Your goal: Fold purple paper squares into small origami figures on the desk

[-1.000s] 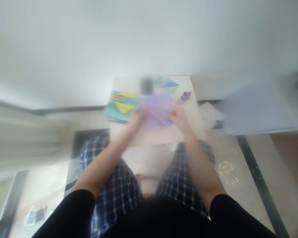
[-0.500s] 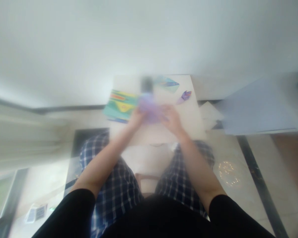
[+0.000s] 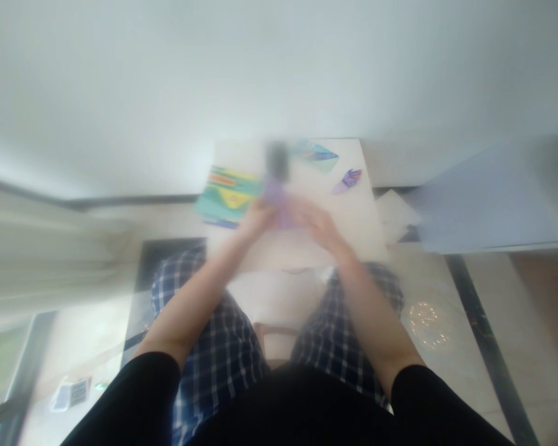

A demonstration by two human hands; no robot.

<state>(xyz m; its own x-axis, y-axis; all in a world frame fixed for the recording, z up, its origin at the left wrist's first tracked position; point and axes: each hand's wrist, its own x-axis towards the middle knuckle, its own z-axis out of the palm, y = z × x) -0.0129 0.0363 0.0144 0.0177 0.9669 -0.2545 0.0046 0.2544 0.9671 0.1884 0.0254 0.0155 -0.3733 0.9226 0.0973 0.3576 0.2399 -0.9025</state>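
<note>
A sheet of purple paper lies on the small white table between my hands, its outline blurred. My left hand is closed on the left side of the paper. Over the paper's right side reaches my right hand, fingers stretched out and lying on it, though their tips are smeared. Just beyond the paper is a dark, blurred object whose kind I cannot make out. To the left lies a green and yellow printed packet, partly behind my left hand.
On the white table are a teal folded paper piece and a smaller purple folded piece. A wall rises behind. At right is a large pale panel. Checked trouser legs flank the table's near side.
My right hand's fingers have moved left across the purple paper, which now looks narrower. My left hand stays at its left side. The view has shifted slightly.
</note>
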